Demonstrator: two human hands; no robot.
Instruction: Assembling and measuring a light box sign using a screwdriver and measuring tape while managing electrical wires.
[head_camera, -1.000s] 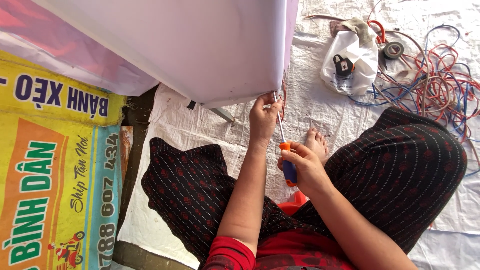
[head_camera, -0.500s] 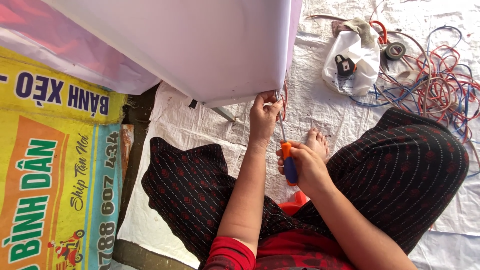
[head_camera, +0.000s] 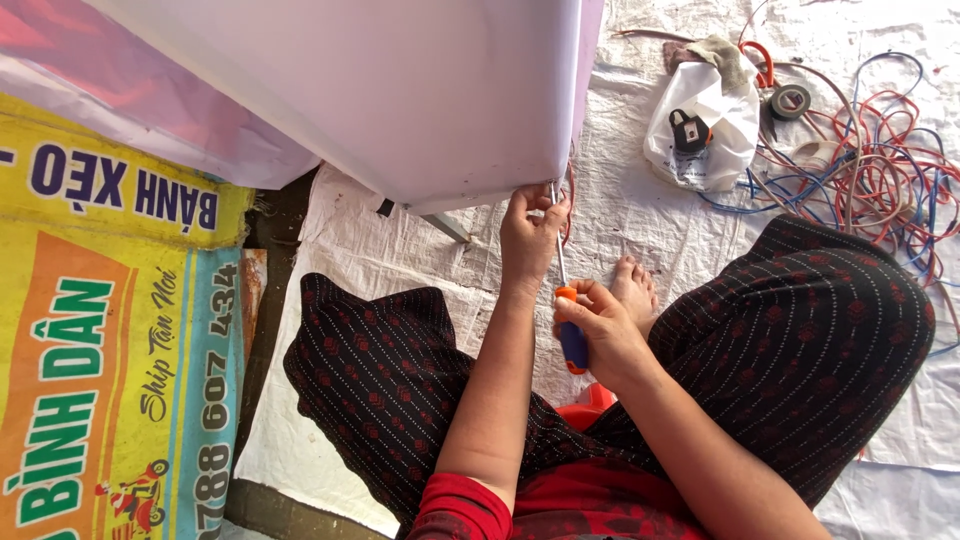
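A screwdriver (head_camera: 568, 322) w/ orange-and-blue handle is clamped in the right hand (head_camera: 598, 335), fingers wrapped round the handle; its thin metal shaft is pointed up to the lower corner of a large white panel (head_camera: 400, 90). The shaft's upper end is pinched by the left hand (head_camera: 530, 232), fingertips closed together right at the panel's bottom edge, touching it. Both hands are held above the lap, betw. legs in dark patterned trousers (head_camera: 800, 340); a bare foot (head_camera: 632, 290) is seen just beside the right hand. A white woven sheet (head_camera: 640, 200) is spread underneath. Further out, upper right, a white plastic bag (head_camera: 705, 125) is lying on the sheet w/ a black plug (head_camera: 690, 130) resting on it; contents inside can't be made out. Near it: a tape roll (head_camera: 790, 100) and a tangle of red and blue wires (head_camera: 880, 160). At left, a yellow printed banner (head_camera: 110, 350) is laid.
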